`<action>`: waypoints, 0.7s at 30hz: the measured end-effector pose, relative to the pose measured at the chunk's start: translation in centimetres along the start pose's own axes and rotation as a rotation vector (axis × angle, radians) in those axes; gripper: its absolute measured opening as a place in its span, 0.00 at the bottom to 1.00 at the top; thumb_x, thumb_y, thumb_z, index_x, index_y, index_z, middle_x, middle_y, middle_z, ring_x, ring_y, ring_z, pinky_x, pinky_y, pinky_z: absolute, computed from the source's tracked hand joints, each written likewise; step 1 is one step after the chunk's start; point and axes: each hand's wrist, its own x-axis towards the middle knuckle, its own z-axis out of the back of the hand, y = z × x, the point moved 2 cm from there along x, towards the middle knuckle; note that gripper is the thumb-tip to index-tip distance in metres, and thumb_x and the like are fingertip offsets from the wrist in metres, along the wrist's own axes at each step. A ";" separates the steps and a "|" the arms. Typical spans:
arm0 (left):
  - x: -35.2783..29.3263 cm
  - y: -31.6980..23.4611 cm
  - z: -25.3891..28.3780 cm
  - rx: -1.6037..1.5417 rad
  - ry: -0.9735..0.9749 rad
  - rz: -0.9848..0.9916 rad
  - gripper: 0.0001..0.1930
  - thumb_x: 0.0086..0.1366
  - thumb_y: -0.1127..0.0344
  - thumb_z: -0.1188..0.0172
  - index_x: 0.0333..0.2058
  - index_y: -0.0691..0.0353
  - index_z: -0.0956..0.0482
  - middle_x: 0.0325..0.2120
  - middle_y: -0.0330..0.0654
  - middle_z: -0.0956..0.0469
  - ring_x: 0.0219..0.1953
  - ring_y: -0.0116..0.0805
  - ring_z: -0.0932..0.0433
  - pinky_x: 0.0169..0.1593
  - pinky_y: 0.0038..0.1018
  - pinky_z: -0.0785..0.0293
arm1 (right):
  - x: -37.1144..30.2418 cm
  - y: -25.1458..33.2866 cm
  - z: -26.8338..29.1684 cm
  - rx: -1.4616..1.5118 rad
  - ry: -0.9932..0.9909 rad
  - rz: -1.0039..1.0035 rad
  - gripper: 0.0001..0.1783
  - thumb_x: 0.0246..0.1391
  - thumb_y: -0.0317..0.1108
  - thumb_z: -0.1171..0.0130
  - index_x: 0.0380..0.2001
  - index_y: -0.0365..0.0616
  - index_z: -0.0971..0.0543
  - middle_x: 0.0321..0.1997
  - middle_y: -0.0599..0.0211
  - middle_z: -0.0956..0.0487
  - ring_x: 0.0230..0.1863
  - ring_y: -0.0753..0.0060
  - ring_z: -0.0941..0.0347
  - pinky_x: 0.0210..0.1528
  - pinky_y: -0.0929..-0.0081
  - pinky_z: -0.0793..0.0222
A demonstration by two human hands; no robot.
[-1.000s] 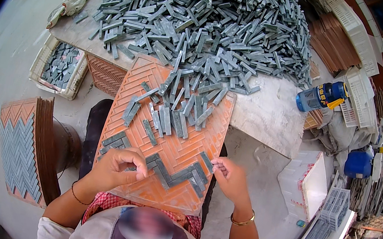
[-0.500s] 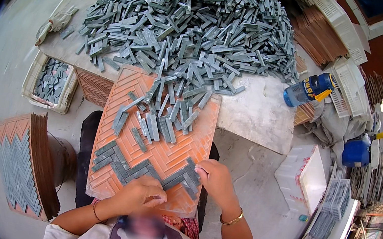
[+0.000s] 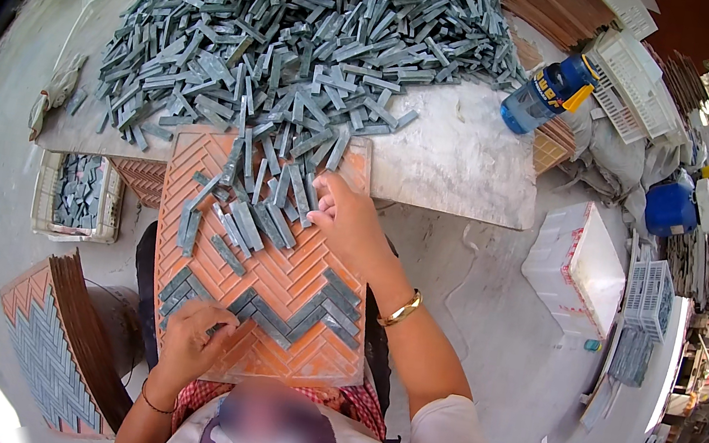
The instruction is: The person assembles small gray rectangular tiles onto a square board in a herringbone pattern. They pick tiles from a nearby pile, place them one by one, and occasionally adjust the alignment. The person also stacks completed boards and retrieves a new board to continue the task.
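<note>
Several dark grey-green stone strips [image 3: 269, 317] lie in a zigzag band on an orange grooved herringbone tray [image 3: 276, 365] over my lap. My left hand [image 3: 195, 340] rests low over the left part of this band, fingers bent, thumb apart from them; dark strips show in the gap. Loose strips [image 3: 249, 221] are heaped on the tray's far half, running back into a large pile [image 3: 312, 20] on the table. At the right edge of those loose strips is my right hand [image 3: 344, 220], thumb and forefinger apart, no strip visible between them.
Beyond the tray stands a pale table [image 3: 466, 160] with a blue water bottle [image 3: 549, 95] on its right side. Stacked filled trays [image 3: 69, 353] stand at the left, near a white crate [image 3: 74, 223] of dark pieces. A white foam box [image 3: 566, 264] sits on the floor at the right.
My right hand has moved from the band's right end up to the loose strips. My left hand has shifted left along the band. The whole view has tilted and shifted somewhat.
</note>
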 end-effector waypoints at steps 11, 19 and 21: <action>-2.7 4.3 10.4 0.296 -0.452 0.226 0.06 0.51 0.83 0.44 0.29 0.68 0.24 0.25 0.43 0.24 0.27 0.34 0.24 0.33 0.23 0.30 | -6.8 2.8 2.3 -0.064 0.240 -0.024 0.08 0.49 0.25 0.45 0.34 0.39 0.21 0.28 0.61 0.23 0.26 0.70 0.27 0.31 0.73 0.32; -3.6 4.4 6.9 0.188 -0.356 0.210 0.05 0.53 0.82 0.42 0.29 0.67 0.23 0.25 0.43 0.24 0.26 0.34 0.23 0.30 0.23 0.29 | -7.6 2.7 1.9 -0.157 0.355 0.147 0.08 0.47 0.25 0.42 0.33 0.39 0.22 0.31 0.61 0.24 0.31 0.60 0.28 0.35 0.68 0.32; -3.5 4.3 7.0 0.222 -0.347 0.186 0.05 0.53 0.82 0.42 0.29 0.67 0.23 0.24 0.43 0.25 0.25 0.34 0.24 0.29 0.23 0.29 | -7.7 2.8 1.8 -0.223 0.355 0.174 0.09 0.46 0.25 0.39 0.34 0.39 0.23 0.33 0.61 0.24 0.32 0.58 0.27 0.36 0.67 0.31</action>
